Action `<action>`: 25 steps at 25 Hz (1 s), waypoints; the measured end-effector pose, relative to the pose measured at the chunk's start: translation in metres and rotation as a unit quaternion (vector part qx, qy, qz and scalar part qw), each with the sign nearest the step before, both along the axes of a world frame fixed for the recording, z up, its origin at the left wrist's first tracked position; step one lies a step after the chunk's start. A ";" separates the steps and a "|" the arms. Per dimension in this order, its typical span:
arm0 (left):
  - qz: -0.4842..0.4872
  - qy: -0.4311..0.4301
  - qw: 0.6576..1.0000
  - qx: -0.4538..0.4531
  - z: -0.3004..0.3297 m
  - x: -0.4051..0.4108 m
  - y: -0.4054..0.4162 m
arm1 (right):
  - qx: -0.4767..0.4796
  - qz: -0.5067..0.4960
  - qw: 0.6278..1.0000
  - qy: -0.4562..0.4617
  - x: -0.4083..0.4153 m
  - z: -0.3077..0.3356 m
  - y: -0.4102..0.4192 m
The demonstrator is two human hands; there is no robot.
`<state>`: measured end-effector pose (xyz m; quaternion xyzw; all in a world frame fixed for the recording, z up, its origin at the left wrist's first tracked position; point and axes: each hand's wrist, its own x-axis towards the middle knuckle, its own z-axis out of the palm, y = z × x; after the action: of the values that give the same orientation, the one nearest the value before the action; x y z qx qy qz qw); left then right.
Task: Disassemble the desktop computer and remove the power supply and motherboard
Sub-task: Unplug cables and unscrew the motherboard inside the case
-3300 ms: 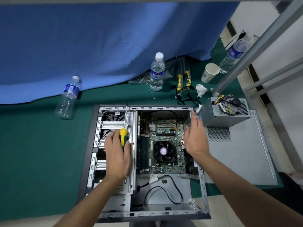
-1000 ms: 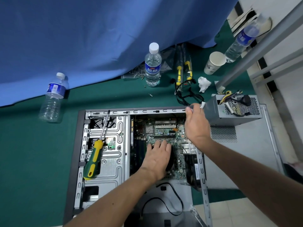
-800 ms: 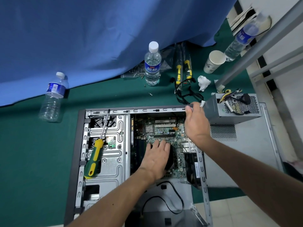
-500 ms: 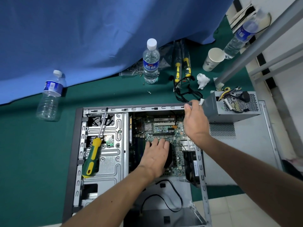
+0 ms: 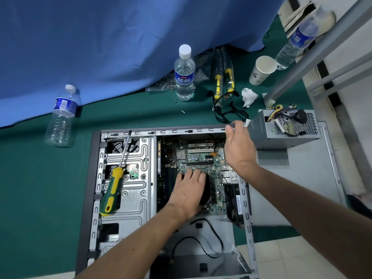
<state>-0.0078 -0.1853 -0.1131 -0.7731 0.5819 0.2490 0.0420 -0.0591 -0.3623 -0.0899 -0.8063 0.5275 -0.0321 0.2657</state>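
Observation:
The open computer case (image 5: 96, 178) lies flat on a green mat. Inside it sits the green motherboard (image 5: 201, 158). My left hand (image 5: 189, 192) lies over the black CPU cooler (image 5: 206, 190), fingers curled over its far edge and thumb hidden. At the case's far right corner my right hand (image 5: 239, 150) grips the rim (image 5: 181, 130), thumb inside and fingers over the top. The grey power supply (image 5: 267, 135), its cables bundled on top, stands outside the case, just right of that hand.
A green-and-yellow screwdriver (image 5: 113, 186) lies on the drive cage (image 5: 132, 198). The removed side panel (image 5: 302, 178) lies under the power supply. Behind the case are water bottles (image 5: 184, 75), a paper cup (image 5: 261, 70), loose cables (image 5: 227, 111), more screwdrivers (image 5: 223, 81) and a small screw (image 5: 182, 111).
My left hand has laid the screwdriver on the drive cage and moved onto the CPU cooler. My right hand has shifted up to the case's rim corner. Over the last second both hands hold still.

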 end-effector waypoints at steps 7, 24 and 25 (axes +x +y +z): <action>0.005 -0.007 1.000 0.016 0.002 -0.004 -0.003 | -0.001 0.001 1.000 -0.003 0.000 0.000 0.000; -0.029 -0.012 0.999 0.027 0.000 0.003 -0.010 | -0.001 0.003 1.000 -0.002 0.001 0.002 0.000; -0.028 -0.013 0.999 0.028 0.000 0.003 -0.010 | 0.000 0.002 1.000 -0.002 0.001 0.002 0.001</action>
<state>-0.0047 -0.1949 -0.1131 -0.7581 0.5956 0.2539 0.0782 -0.0586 -0.3616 -0.0880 -0.8072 0.5257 -0.0332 0.2665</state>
